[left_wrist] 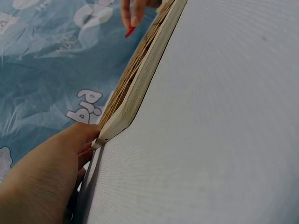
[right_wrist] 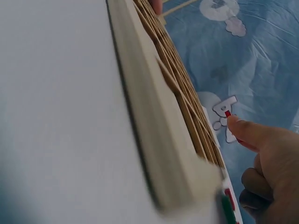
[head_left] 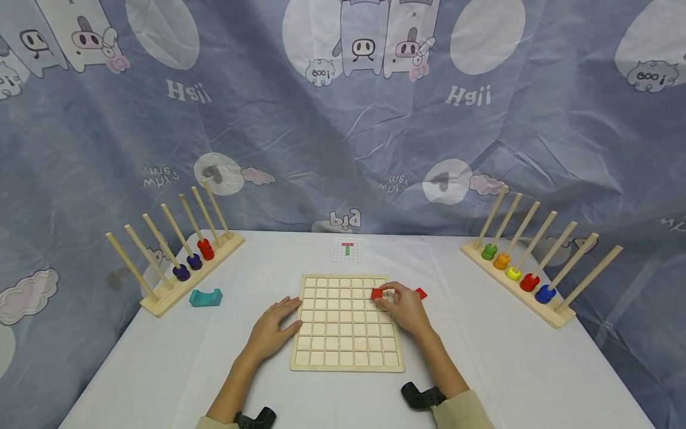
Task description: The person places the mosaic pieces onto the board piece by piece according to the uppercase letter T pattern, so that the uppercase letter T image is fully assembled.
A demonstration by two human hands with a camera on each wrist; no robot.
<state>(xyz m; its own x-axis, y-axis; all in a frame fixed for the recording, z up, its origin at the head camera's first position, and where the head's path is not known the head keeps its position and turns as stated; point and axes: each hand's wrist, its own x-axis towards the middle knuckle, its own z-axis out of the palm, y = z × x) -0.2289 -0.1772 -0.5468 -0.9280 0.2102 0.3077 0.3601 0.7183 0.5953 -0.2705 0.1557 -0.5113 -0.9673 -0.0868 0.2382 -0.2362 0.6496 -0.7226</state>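
Red tile (head_left: 377,294) is hovering over upper-right cells of grid board (head_left: 346,329), pinched in R hand (head_left: 404,307); L hand (head_left: 272,330), fingers extended, is resting against board's L edge. Prob. placing step; next move's calling for aligning w/ a cell, then letting go.

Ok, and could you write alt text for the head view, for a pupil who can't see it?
A person's right hand pinches a red tile over a wooden grid board, while the left hand touches its left edge. Beyond the board lies a small patterned card, and wooden peg racks stand on both sides.
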